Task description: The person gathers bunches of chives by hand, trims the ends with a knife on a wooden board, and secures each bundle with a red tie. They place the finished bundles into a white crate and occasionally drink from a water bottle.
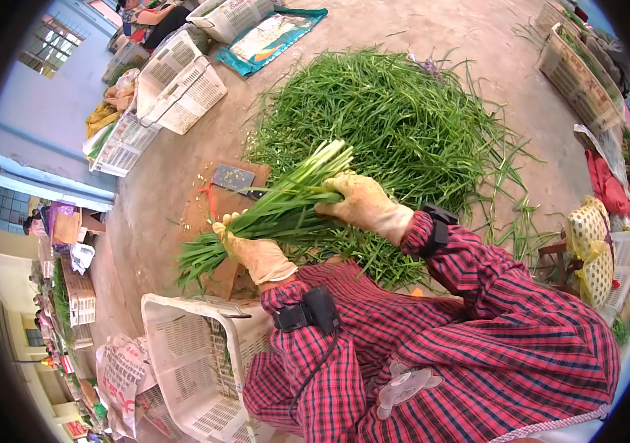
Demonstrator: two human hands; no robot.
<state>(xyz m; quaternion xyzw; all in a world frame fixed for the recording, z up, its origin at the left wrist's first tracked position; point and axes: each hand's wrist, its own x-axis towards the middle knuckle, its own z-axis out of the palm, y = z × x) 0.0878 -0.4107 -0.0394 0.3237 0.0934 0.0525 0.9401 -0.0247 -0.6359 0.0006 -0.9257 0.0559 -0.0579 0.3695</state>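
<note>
A bundle of long green leafy stalks (274, 210) lies slantwise across both my gloved hands, its pale ends up and to the right. My left hand (256, 255) is wrapped round the leafy lower part. Near the pale ends, my right hand (363, 203) grips the bundle from the right. Behind and below the bundle is a wooden board (195, 210), partly hidden, with a cleaver (233, 178) on it and a red string (210, 198) beside the blade. Beyond my hands spreads a big heap of green stalks (381, 118) on the floor.
A white plastic crate (189, 354) stands close at my lower left. More crates (186, 92) line the upper left, near a seated person (154, 18). A teal sack (274, 40) lies at the top. Another crate (577, 77) and a patterned yellow bag (590, 251) are on the right.
</note>
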